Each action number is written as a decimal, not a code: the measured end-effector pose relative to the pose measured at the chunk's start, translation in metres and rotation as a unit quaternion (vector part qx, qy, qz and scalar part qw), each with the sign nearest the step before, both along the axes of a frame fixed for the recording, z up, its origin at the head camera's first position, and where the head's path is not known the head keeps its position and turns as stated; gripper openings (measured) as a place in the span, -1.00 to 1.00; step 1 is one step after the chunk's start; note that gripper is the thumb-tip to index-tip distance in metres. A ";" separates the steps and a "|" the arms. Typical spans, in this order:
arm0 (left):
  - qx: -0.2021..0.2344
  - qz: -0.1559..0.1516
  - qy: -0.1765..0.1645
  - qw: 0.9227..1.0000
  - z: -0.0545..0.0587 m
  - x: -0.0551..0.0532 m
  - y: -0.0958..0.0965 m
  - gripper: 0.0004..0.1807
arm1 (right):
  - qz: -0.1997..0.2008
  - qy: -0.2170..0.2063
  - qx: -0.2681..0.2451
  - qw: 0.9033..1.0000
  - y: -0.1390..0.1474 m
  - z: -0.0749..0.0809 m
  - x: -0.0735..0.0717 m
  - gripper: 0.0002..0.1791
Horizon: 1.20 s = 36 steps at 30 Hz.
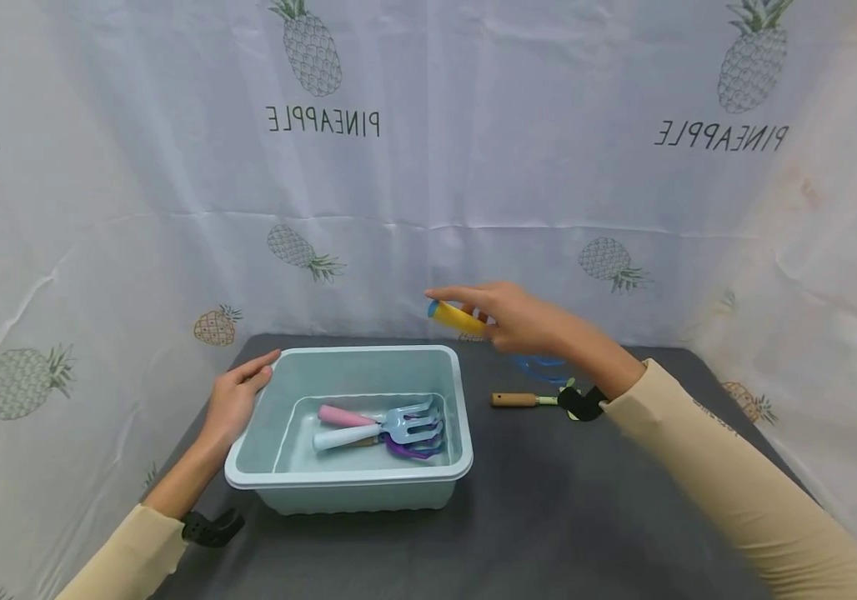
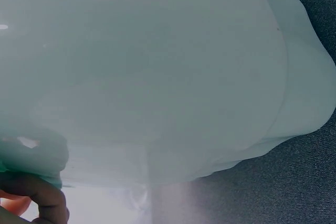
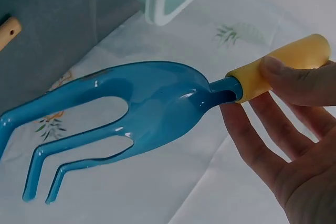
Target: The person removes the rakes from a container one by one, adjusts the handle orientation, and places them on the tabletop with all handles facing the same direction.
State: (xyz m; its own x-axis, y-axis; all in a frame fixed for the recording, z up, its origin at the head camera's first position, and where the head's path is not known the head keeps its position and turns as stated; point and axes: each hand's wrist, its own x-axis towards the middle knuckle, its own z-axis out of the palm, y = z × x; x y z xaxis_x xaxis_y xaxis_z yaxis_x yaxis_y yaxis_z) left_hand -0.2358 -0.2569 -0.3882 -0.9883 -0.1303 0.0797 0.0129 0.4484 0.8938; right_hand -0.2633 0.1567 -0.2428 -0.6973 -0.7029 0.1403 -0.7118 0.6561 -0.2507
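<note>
My right hand holds a hand fork by its yellow handle, raised beyond the tub's right back corner. In the right wrist view the fork's glossy blue head has bent prongs, and thumb and fingers pinch the handle. With my left hand I grip the left rim of a pale green plastic tub. Inside the tub lie several garden tools in a pile: a light blue fork on top, a pink handle and a purple piece partly covered under it.
A tool with a wooden handle lies on the dark grey table right of the tub; my right wrist strap partly hides its patterned head. White pineapple-print cloth hangs behind and at both sides.
</note>
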 end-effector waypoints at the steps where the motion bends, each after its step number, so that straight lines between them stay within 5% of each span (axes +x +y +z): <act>1: 0.000 0.002 0.000 1.000 0.000 0.000 0.000 -0.49 | -0.001 0.000 0.002 1.000 0.004 -0.001 -0.001 0.06; 8: -0.007 0.001 0.006 1.000 0.000 0.000 0.000 -0.48 | -0.008 0.004 0.018 1.000 0.032 -0.016 -0.006 -0.18; 28: 0.000 0.001 0.005 1.000 0.001 0.001 -0.001 -0.49 | 0.010 0.024 0.049 0.998 0.090 -0.082 -0.010 -0.31; 36: -0.003 0.005 -0.002 1.000 0.001 0.000 -0.002 -0.49 | -0.018 -0.028 0.068 0.997 0.102 -0.105 -0.001 -0.31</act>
